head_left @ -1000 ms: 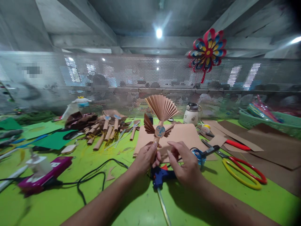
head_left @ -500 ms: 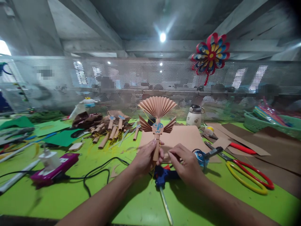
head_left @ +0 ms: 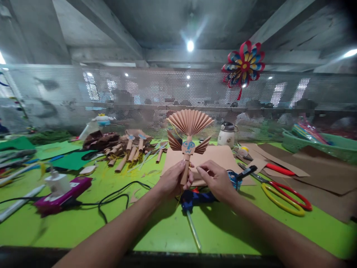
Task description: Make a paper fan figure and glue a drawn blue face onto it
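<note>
A brown paper puppet (head_left: 188,146) stands upright, with a pleated fan on top, pleated wings and a blue drawn face. My left hand (head_left: 174,179) is wrapped round its rolled paper handle. Just to the right, my right hand (head_left: 216,179) has thumb and forefinger pinched together, apart from the puppet; whatever they may hold is too small to make out. A yellow string hangs by the handle. Below both hands lies a blue glue gun (head_left: 187,201) with a clear glue stick (head_left: 194,231) poking out toward me.
Several similar rolled-paper puppets (head_left: 134,149) are heaped at the left. A purple power strip (head_left: 65,195) and black cable lie nearer. Behind my hands is a brown paper sheet (head_left: 164,163). Scissors (head_left: 281,197), a tape roll (head_left: 234,178) and a green basket (head_left: 301,143) are at the right.
The camera view has shifted slightly, showing the table's front edge. The puppet leans a little more to the right, still in my left hand. My right hand keeps its pinch beside it.
</note>
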`<state>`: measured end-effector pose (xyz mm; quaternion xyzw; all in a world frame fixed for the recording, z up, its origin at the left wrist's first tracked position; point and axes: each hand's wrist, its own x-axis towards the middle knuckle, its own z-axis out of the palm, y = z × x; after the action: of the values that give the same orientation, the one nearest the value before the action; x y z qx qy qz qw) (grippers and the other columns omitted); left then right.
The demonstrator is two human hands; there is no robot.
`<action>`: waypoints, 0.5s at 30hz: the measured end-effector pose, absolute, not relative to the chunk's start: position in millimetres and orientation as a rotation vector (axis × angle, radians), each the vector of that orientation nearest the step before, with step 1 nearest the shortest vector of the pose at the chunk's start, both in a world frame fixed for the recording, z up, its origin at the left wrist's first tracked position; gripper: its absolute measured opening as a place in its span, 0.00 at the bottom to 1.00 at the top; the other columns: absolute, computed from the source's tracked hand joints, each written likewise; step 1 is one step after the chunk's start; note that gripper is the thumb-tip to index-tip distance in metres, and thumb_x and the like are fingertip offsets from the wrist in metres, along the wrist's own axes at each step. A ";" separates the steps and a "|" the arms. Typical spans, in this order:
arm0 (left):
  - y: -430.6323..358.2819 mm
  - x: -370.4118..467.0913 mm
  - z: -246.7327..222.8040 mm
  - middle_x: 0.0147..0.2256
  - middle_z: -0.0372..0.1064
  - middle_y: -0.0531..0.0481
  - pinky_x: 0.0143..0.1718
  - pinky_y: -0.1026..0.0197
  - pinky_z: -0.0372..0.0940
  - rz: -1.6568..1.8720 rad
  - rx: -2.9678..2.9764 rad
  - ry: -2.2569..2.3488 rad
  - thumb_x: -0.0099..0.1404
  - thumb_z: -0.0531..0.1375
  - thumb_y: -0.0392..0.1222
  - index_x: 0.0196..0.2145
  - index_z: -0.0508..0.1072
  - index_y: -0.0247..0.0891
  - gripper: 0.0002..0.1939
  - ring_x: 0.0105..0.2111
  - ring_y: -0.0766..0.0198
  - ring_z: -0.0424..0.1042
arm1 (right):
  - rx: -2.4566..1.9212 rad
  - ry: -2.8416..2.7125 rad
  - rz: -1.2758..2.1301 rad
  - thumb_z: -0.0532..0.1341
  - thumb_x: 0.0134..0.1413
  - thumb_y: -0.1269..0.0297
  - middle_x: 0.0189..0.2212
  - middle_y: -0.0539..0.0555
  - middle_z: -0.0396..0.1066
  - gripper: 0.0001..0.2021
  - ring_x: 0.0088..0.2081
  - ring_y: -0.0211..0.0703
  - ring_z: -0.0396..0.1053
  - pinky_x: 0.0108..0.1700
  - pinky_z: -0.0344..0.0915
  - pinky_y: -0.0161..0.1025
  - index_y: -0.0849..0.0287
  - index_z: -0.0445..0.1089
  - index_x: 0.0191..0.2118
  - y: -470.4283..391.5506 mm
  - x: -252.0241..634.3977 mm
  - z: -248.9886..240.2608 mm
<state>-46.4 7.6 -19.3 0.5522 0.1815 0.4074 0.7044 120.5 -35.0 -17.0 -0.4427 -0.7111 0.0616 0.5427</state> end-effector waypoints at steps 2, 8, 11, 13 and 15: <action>7.7 -46.6 -18.8 0.24 0.66 0.51 0.18 0.70 0.54 0.901 1.236 0.402 0.68 0.53 0.52 0.41 0.65 0.36 0.15 0.18 0.69 0.63 | -1.042 -1.685 0.140 0.58 0.60 0.65 0.26 0.52 0.67 0.10 0.28 0.38 0.65 0.30 0.61 0.35 0.61 0.71 0.29 -37.1 119.2 -15.9; 9.2 -47.2 -18.1 0.24 0.67 0.51 0.19 0.70 0.55 0.931 1.256 0.402 0.67 0.54 0.54 0.41 0.65 0.36 0.17 0.19 0.69 0.63 | -1.012 -1.617 0.061 0.56 0.61 0.63 0.25 0.52 0.64 0.12 0.29 0.40 0.62 0.34 0.58 0.38 0.60 0.67 0.27 -40.5 122.9 -6.7; 8.2 -46.0 -17.8 0.24 0.67 0.50 0.23 0.68 0.58 0.944 1.263 0.393 0.65 0.56 0.55 0.40 0.67 0.36 0.18 0.20 0.68 0.64 | -1.029 -1.661 0.121 0.57 0.60 0.63 0.25 0.51 0.64 0.11 0.29 0.39 0.63 0.33 0.59 0.38 0.60 0.68 0.28 -38.5 120.0 -11.9; 8.0 -45.5 -17.5 0.25 0.67 0.50 0.27 0.66 0.62 0.966 1.257 0.395 0.64 0.57 0.55 0.40 0.68 0.35 0.18 0.23 0.66 0.66 | -1.042 -1.714 0.191 0.57 0.59 0.63 0.26 0.52 0.66 0.10 0.29 0.40 0.64 0.32 0.59 0.37 0.60 0.71 0.29 -37.2 116.4 -17.7; 8.8 -46.1 -16.9 0.28 0.68 0.49 0.32 0.64 0.63 1.011 1.241 0.418 0.63 0.59 0.55 0.39 0.70 0.35 0.18 0.27 0.65 0.67 | -1.049 -1.762 0.270 0.58 0.59 0.63 0.27 0.52 0.69 0.09 0.29 0.40 0.65 0.31 0.60 0.37 0.60 0.73 0.34 -36.9 113.1 -22.4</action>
<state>-46.1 8.8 -16.9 0.5523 0.1862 0.4497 0.6768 113.1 -36.9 -22.4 -0.4359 -0.7321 0.1121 0.5113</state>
